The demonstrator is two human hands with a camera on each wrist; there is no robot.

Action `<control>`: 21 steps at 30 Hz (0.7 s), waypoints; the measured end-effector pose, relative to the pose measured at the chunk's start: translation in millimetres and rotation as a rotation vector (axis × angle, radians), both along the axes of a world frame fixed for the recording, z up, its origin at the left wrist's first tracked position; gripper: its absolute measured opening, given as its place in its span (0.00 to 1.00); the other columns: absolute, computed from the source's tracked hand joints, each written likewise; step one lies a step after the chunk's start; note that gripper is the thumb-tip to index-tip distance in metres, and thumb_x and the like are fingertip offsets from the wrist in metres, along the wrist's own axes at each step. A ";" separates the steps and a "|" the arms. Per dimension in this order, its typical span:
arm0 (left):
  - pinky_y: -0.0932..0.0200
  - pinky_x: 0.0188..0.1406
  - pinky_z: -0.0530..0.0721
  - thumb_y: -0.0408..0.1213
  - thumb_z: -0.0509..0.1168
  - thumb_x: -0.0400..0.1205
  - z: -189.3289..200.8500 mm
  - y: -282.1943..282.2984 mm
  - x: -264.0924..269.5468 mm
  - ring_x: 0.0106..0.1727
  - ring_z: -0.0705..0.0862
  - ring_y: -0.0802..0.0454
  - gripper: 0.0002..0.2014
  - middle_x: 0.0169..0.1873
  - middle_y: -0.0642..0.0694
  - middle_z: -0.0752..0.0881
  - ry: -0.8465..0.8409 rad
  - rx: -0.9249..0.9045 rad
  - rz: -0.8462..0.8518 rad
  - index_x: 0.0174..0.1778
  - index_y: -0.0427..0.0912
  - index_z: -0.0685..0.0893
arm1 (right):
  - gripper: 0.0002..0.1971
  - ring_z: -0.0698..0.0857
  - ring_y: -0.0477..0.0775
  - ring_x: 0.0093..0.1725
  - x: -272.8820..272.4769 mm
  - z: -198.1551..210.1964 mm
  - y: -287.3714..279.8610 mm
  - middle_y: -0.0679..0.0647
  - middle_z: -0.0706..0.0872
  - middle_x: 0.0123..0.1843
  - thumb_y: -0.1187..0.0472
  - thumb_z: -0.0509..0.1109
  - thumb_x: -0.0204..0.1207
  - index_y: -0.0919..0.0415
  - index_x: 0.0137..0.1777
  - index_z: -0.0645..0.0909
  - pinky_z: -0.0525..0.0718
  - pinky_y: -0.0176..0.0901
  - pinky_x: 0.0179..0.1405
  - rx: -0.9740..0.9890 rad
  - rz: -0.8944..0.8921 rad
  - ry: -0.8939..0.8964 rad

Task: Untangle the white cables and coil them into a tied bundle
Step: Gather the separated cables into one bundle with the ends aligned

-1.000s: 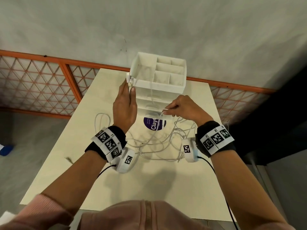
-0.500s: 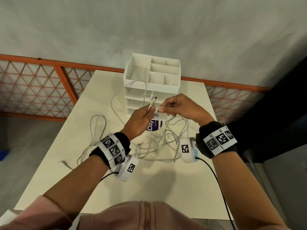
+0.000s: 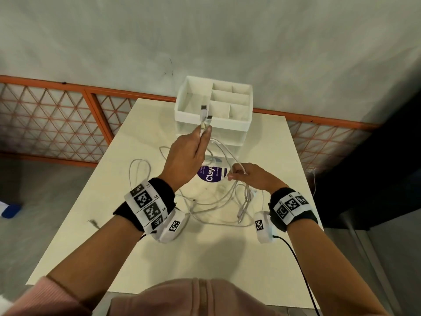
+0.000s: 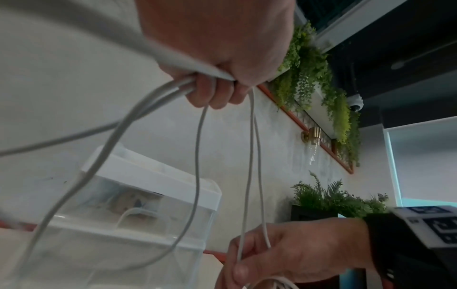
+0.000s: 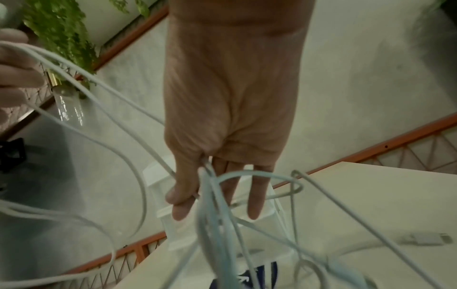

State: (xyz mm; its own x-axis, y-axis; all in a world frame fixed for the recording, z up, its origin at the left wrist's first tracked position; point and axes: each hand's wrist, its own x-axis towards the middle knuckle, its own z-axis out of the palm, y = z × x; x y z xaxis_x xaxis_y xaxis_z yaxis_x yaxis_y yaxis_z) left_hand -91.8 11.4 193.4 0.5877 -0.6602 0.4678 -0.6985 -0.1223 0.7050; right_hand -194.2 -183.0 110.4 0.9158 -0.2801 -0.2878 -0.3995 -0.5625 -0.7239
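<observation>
A: What's my left hand (image 3: 185, 153) doing?

B: It's raised, fingers curled round the thin white cables (image 3: 214, 197) just below two plug ends (image 3: 206, 117), which stick up past the fingertips in front of the white plastic compartment organiser (image 3: 214, 120).

A: From my left wrist camera I see the strands hang from those fingers (image 4: 212, 93) down to my right hand (image 4: 291, 252); the head view blurs that.

B: The right hand (image 3: 252, 179) sits lower, thumb and forefinger pinching a strand, other fingers (image 5: 256, 197) straight. The rest lies tangled below it on the cream tabletop (image 3: 205, 254), by a purple round sticker (image 3: 213, 175).
</observation>
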 end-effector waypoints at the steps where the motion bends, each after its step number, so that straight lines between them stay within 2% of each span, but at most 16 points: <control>1: 0.57 0.24 0.67 0.42 0.48 0.88 1.4 1.3 0.8 0.18 0.66 0.54 0.17 0.17 0.51 0.68 -0.005 -0.026 0.017 0.31 0.57 0.63 | 0.05 0.84 0.58 0.52 0.1 0.2 -2.6 0.61 0.88 0.53 0.57 0.70 0.77 0.57 0.43 0.82 0.75 0.44 0.55 -0.017 0.001 0.009; 3: 0.62 0.20 0.64 0.41 0.48 0.89 6.5 3.3 6.0 0.16 0.66 0.53 0.16 0.17 0.52 0.66 0.019 -0.090 0.056 0.33 0.53 0.66 | 0.06 0.83 0.55 0.52 -3.8 -3.7 -9.2 0.59 0.88 0.52 0.58 0.71 0.77 0.60 0.47 0.85 0.75 0.45 0.57 -0.058 0.017 0.041; 5: 0.61 0.21 0.62 0.40 0.49 0.89 12.2 5.5 12.9 0.17 0.65 0.55 0.16 0.17 0.52 0.66 -0.004 -0.094 0.096 0.33 0.51 0.65 | 0.05 0.84 0.56 0.53 -9.9 -12.1 -13.9 0.57 0.89 0.50 0.58 0.70 0.78 0.59 0.46 0.84 0.77 0.46 0.57 -0.092 0.032 0.060; 8: 0.59 0.22 0.61 0.39 0.49 0.89 10.8 8.1 14.7 0.18 0.65 0.55 0.16 0.17 0.52 0.65 -0.055 -0.047 0.114 0.33 0.49 0.62 | 0.02 0.84 0.52 0.50 -14.9 -21.6 -18.0 0.52 0.87 0.44 0.60 0.70 0.77 0.54 0.43 0.82 0.76 0.35 0.49 -0.097 -0.014 0.034; 12: 0.56 0.24 0.63 0.40 0.48 0.89 -2.6 10.3 20.2 0.19 0.67 0.53 0.15 0.17 0.51 0.67 -0.032 -0.005 0.189 0.36 0.44 0.65 | 0.03 0.83 0.51 0.44 -14.6 -15.1 -23.5 0.47 0.85 0.38 0.58 0.70 0.77 0.54 0.42 0.83 0.78 0.40 0.46 -0.105 -0.078 0.024; 15: 0.50 0.26 0.69 0.40 0.48 0.89 -11.2 15.2 30.5 0.20 0.70 0.47 0.13 0.19 0.50 0.70 -0.012 0.023 0.232 0.39 0.42 0.68 | 0.07 0.86 0.52 0.52 -15.8 -0.3 -25.6 0.49 0.87 0.48 0.56 0.62 0.83 0.54 0.48 0.83 0.81 0.41 0.53 0.002 -0.059 -0.073; 17: 0.46 0.27 0.74 0.40 0.48 0.89 -14.0 19.7 34.1 0.23 0.74 0.40 0.13 0.20 0.46 0.73 -0.017 0.032 0.249 0.40 0.42 0.69 | 0.10 0.82 0.49 0.61 -16.9 9.6 -24.8 0.50 0.83 0.59 0.53 0.57 0.84 0.50 0.61 0.76 0.78 0.42 0.60 0.067 -0.059 -0.119; 18: 0.44 0.28 0.76 0.40 0.48 0.89 -14.0 21.6 34.8 0.24 0.76 0.38 0.13 0.21 0.43 0.75 -0.024 0.022 0.254 0.41 0.41 0.70 | 0.13 0.80 0.49 0.61 -17.7 15.9 -24.9 0.51 0.80 0.60 0.52 0.57 0.84 0.52 0.66 0.71 0.76 0.41 0.60 0.037 -0.078 -0.121; 19: 0.42 0.29 0.76 0.40 0.48 0.89 -13.0 22.9 34.9 0.25 0.77 0.36 0.14 0.22 0.39 0.77 -0.027 0.008 0.256 0.41 0.40 0.71 | 0.15 0.79 0.49 0.58 -19.0 21.0 -25.4 0.52 0.78 0.58 0.52 0.58 0.84 0.55 0.67 0.69 0.76 0.39 0.55 -0.019 -0.111 -0.132; 21: 0.42 0.29 0.76 0.40 0.48 0.89 -9.9 22.8 34.7 0.26 0.77 0.36 0.17 0.24 0.36 0.78 -0.026 0.003 0.257 0.43 0.33 0.75 | 0.11 0.78 0.50 0.44 -21.3 28.5 -27.7 0.53 0.78 0.45 0.52 0.64 0.81 0.57 0.56 0.72 0.77 0.37 0.43 -0.152 -0.188 -0.191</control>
State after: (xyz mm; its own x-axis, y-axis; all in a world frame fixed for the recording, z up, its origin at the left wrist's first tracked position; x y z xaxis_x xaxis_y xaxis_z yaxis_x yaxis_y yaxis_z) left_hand -57.1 34.2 183.5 0.7244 -0.4921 0.4828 -0.6618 -0.3003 0.6869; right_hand -215.5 -210.7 138.9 0.8773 -0.4765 -0.0571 -0.3714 -0.5989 -0.7095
